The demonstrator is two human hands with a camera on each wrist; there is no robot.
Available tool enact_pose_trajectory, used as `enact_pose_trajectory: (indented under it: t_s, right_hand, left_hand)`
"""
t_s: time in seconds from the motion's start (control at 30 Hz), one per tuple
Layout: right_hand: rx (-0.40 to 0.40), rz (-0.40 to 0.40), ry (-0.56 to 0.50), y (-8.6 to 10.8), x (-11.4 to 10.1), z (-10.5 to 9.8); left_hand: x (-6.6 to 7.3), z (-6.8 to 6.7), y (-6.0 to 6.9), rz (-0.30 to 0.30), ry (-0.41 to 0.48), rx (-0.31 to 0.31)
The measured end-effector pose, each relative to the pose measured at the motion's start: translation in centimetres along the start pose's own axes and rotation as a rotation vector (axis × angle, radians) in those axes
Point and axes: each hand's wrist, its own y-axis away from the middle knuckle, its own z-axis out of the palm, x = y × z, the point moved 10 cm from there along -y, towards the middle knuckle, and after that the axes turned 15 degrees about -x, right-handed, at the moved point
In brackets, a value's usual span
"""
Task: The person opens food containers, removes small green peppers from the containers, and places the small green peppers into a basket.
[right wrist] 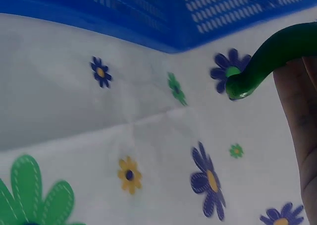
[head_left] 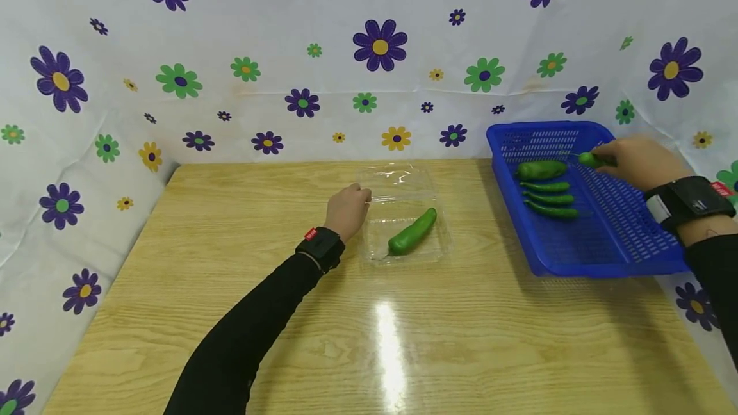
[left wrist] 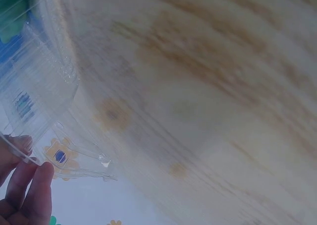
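Observation:
My left hand (head_left: 349, 211) pinches the left edge of a clear plastic clamshell box (head_left: 377, 235), near the hinge between base and raised lid. Thumb and fingertips of the left hand (left wrist: 29, 185) show on the thin rim in the left wrist view. One long green pepper (head_left: 412, 232) lies slantwise in the box. Over the right part of the blue basket (head_left: 521, 235), my right hand (head_left: 646, 162) holds another green pepper (head_left: 590, 159), its stem pointing left. In the right wrist view, the curved tip of this held pepper (right wrist: 277, 56) extends past the fingers.
In the basket's left part lie a thick green pepper (head_left: 541, 170) and three thin ones, the lowest thin pepper (head_left: 550, 211) nearest the front. A ridge divides the basket floor. The wooden table (head_left: 230, 223) meets a flowered cloth (head_left: 323, 75) at the back and sides.

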Motion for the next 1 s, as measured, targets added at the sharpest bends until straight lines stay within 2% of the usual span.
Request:
enact_pose_trajectory:
  t_s: [0.17,0.37,0.63,0.87,1.0]
  right_hand:
    - [-0.142,-0.045,-0.033,-1.4,0.5,3.0]
    - [-0.275,-0.088,-0.092,-2.7,-0.5,6.2]
    - [-0.327,-0.141,-0.077,-4.0,-2.0,8.7]
    - [-0.364,-0.117,-0.094,-4.1,-2.9,9.6]
    - [-0.392,-0.12,-0.09,-4.2,-3.0,10.7]
  left_hand:
    - [0.1,-0.2,-0.1,0.009,-0.006,0.009]
    - [0.0,-0.2,-0.2,0.003,-0.001,0.002]
    - [0.0,-0.1,-0.1,0.009,-0.005,0.013]
    - [0.0,-0.1,0.0,0.011,-0.006,0.007]
    - [-0.1,-0.1,0.0,0.008,-0.012,0.0]
